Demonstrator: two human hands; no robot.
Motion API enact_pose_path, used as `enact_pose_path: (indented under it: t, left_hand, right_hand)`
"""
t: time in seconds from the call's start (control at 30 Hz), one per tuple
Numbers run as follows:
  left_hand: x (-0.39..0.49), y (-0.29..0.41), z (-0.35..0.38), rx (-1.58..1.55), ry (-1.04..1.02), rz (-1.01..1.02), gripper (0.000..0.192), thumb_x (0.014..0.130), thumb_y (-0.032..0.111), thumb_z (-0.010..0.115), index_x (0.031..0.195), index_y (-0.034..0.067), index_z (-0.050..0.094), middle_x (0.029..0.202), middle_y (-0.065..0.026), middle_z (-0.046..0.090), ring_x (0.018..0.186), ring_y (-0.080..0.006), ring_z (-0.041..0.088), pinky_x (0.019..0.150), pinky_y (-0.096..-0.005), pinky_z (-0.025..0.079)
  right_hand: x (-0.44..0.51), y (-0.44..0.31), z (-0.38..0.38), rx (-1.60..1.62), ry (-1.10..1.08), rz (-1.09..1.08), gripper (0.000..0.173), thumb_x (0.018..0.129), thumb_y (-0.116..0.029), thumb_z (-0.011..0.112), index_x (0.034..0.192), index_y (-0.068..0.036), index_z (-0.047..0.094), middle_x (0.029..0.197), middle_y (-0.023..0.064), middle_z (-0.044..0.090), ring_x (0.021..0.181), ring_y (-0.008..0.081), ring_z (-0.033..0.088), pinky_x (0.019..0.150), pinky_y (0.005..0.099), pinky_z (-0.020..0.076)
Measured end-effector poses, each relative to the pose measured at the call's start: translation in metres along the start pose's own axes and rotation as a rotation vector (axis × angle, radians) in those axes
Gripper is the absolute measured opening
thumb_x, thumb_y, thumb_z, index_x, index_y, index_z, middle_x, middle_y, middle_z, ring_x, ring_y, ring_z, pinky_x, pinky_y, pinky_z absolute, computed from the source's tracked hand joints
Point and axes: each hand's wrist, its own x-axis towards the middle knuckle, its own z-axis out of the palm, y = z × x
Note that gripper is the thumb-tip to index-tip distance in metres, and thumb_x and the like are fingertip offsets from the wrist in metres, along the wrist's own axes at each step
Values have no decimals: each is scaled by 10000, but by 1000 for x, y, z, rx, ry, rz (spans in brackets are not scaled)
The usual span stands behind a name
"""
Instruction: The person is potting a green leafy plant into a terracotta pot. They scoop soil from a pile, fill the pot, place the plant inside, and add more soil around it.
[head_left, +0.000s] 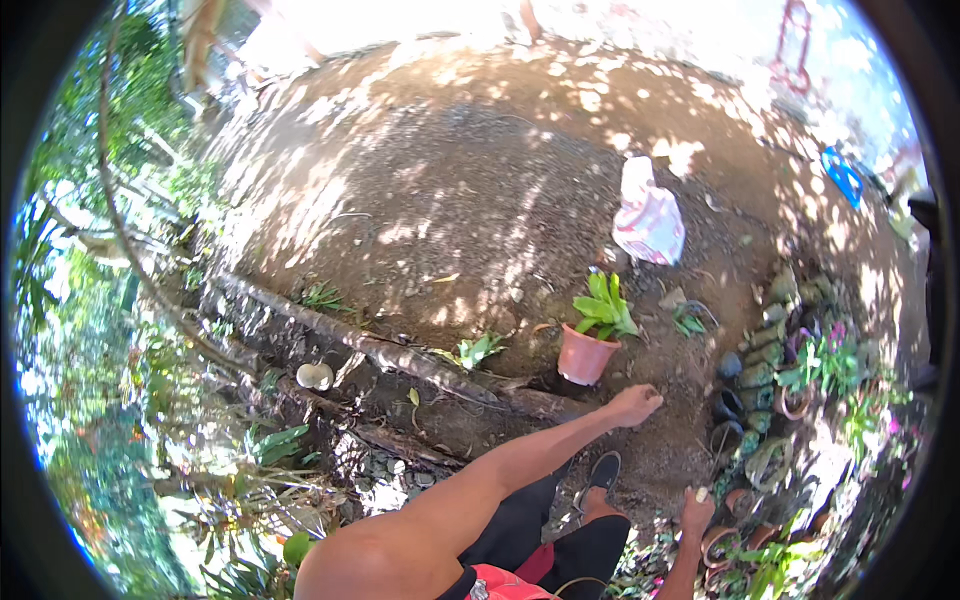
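My left hand (637, 405) hangs over the bare soil, just below and right of a terracotta-coloured pot (586, 356) with a leafy green plant (604, 309) in it; whether its curled fingers hold anything cannot be made out. Lower right, my right hand (697, 510) is beside the row of pots, its fingers curled, with a small pale spot at the fingertips that is too small to name. Beyond the potted plant, a white and pink bag (651, 225) stands on the ground.
A log (375, 349) lies across the ground at the left, with a pale round object (315, 376) beside it. Stones, pots and flowering plants (821, 360) line the right side. A blue item (842, 177) lies at the upper right. Dense foliage fills the far left.
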Motion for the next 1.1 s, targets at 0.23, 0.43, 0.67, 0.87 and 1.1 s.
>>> enact_pose_path:
  t: [0.23,0.43,0.67,0.87,1.1]
  left_hand:
    - [34,-130,29,13,-73,-113,420,1063,366,615,1214,-18,692,962,-115,755,857,-184,725,777,-354,585]
    - [9,-159,30,106,-151,-322,418,1073,392,621,1267,23,638,1018,-69,724,866,-160,690,750,-326,560]
    - [44,-231,60,169,-242,-376,382,1059,373,658,1217,26,645,938,-47,696,781,-142,658,671,-285,523]
    - [178,-342,128,611,-350,22,431,1050,422,625,1259,46,659,976,-43,700,846,-169,665,780,-336,566]
    - [245,-293,207,892,-399,56,489,1032,441,573,1219,6,694,1142,-249,750,1143,-436,693,973,-491,546]
  right_hand:
    - [-12,62,51,-45,46,379,427,844,-275,713,1132,38,679,1042,269,741,964,415,721,878,495,546]
    - [-22,126,124,2,42,501,455,905,-307,643,1235,6,629,1111,290,737,1061,468,707,928,534,546]
    - [2,188,151,-119,1,546,450,1017,-410,610,1291,-56,568,1102,309,736,1063,515,707,933,610,551]
    - [77,265,188,-117,-50,500,391,998,-376,635,1214,-50,638,1114,297,738,1084,487,712,942,586,564]
    - [91,287,179,-200,-65,575,383,989,-385,604,1203,-74,665,1124,257,752,1103,469,711,954,555,562]
